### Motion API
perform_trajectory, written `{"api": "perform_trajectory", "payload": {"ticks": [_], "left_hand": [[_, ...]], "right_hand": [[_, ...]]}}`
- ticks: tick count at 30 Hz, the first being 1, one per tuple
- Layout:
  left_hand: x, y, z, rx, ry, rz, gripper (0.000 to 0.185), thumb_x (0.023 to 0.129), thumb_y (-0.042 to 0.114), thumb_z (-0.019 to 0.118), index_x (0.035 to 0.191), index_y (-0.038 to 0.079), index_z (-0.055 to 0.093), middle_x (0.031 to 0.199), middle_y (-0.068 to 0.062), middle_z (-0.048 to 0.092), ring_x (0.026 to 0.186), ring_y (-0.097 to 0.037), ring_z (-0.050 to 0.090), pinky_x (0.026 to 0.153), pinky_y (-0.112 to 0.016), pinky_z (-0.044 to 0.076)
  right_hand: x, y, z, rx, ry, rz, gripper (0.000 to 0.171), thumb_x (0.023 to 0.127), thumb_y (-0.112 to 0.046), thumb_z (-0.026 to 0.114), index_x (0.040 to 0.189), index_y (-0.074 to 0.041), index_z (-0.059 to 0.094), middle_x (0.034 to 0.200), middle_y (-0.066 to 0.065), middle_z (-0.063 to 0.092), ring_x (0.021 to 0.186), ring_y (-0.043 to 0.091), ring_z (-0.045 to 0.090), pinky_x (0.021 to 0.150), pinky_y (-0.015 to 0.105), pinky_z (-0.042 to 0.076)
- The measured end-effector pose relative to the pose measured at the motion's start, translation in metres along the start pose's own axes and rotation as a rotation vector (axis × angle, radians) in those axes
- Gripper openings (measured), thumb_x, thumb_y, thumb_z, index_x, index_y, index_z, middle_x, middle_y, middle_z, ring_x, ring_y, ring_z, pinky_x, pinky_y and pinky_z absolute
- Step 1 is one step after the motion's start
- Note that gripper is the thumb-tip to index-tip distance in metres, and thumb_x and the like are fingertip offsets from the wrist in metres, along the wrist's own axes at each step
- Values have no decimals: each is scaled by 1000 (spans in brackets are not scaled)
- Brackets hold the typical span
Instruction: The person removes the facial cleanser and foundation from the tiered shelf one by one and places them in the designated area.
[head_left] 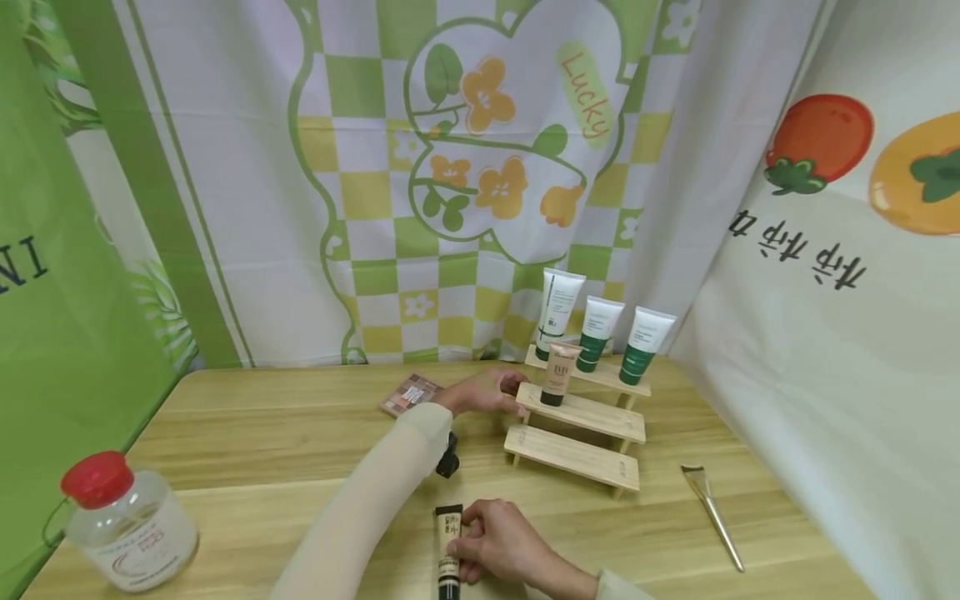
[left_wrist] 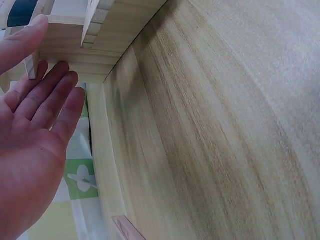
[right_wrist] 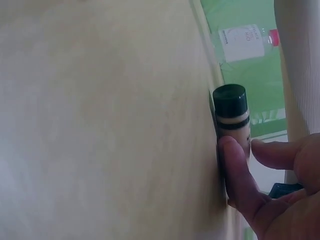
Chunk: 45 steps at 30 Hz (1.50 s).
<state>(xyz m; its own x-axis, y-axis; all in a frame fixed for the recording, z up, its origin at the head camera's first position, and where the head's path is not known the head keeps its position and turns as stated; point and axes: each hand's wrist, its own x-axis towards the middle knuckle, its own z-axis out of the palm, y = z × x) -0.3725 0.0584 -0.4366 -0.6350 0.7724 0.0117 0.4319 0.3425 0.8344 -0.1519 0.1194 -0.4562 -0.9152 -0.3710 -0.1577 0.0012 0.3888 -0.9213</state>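
Now left hand point(head_left: 483, 392) flat beside wooden rack point(head_left: 577, 417); right hand point(head_left: 498, 542) pinching tube point(head_left: 448, 546)

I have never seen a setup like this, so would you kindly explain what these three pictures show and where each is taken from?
No machine here: a person works with bare hands, wearing three cameras. The wide picture comes from the head; the other two from the wrists.

On the light wooden table stand a three-step wooden rack with four cosmetic tubes, a clear bottle with a red cap, a flat eyeshadow palette and a metal-handled makeup brush.

The left hand, fingers open, rests against the rack's side, as the left wrist picture shows close up. The right hand has its grip on a beige tube with a black cap lying on the table.
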Motion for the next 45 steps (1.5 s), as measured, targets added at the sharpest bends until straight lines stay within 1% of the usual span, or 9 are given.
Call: {"api": "perform_trajectory", "payload": {"ticks": [4, 7, 9, 13, 15, 18, 26, 39, 45], "left_hand": [[-1, -2, -1, 16, 1, -10, 58, 76, 22, 75, 126, 9, 49, 120, -4, 57, 112, -17, 52, 92, -28, 42], [0, -3, -1, 15, -3, -12, 58, 76, 24, 75, 127, 9, 49, 121, -4, 57, 112, -17, 52, 91, -28, 43], [1, -3, -1, 24, -2, -2, 58, 76, 23, 75, 126, 9, 49, 120, -4, 58, 112, -17, 53, 91, -27, 43], [1, -3, -2, 16, -6, 24, 54, 76, 21, 74, 123, 7, 51, 118, -5, 59, 110, -17, 54, 92, -27, 42], [1, -4, -3, -2, -14, 27, 53, 77, 20, 74, 123, 7, 51, 117, -5, 59, 110, -17, 54, 92, -28, 42], [0, -4, -2, -31, -31, 34, 53, 77, 20, 74, 123, 6, 51, 115, -4, 60, 108, -16, 54, 92, -28, 42], [2, -10, 1, -16, -38, 56, 50, 77, 21, 74, 120, 8, 53, 110, 1, 61, 103, -11, 56, 90, -25, 43], [4, -7, 0, -11, -14, 10, 54, 75, 18, 75, 123, 7, 51, 116, -4, 60, 108, -13, 54, 91, -25, 42], [4, -5, 0, -6, -10, 12, 55, 75, 18, 76, 123, 6, 51, 117, -5, 59, 108, -15, 54, 92, -26, 41]], "right_hand": [[1, -3, -8, -37, 0, -18, 45, 82, -16, 69, 111, 14, 53, 64, 6, 66, 51, 22, 64, 48, 31, 52], [4, -7, -27, -79, 65, -80, 43, 84, -15, 66, 110, 15, 52, 67, 10, 66, 51, 21, 64, 47, 31, 52], [8, -9, -47, -136, 191, -152, 35, 85, -14, 65, 107, 12, 55, 69, 12, 65, 50, 19, 63, 47, 29, 52], [15, -14, -93, -297, 561, -287, 17, 85, -10, 64, 98, 2, 60, 74, 10, 64, 56, 15, 61, 48, 24, 50], [18, -14, -114, -377, 722, -299, 17, 84, -11, 65, 98, -2, 60, 78, 7, 64, 62, 15, 61, 53, 24, 50], [23, -13, -140, -450, 853, -276, 28, 83, -15, 68, 104, 1, 58, 86, 10, 63, 74, 19, 60, 64, 30, 51], [36, -7, -167, -482, 796, -230, 40, 84, -22, 67, 113, 4, 56, 102, 19, 60, 90, 30, 60, 76, 40, 51], [48, -6, -163, -493, 804, -216, 27, 85, -19, 66, 104, -1, 57, 92, 14, 65, 83, 25, 62, 72, 39, 50], [41, -12, -158, -481, 809, -271, 24, 85, -19, 66, 100, -2, 58, 90, 12, 65, 80, 23, 63, 69, 36, 51]]}}
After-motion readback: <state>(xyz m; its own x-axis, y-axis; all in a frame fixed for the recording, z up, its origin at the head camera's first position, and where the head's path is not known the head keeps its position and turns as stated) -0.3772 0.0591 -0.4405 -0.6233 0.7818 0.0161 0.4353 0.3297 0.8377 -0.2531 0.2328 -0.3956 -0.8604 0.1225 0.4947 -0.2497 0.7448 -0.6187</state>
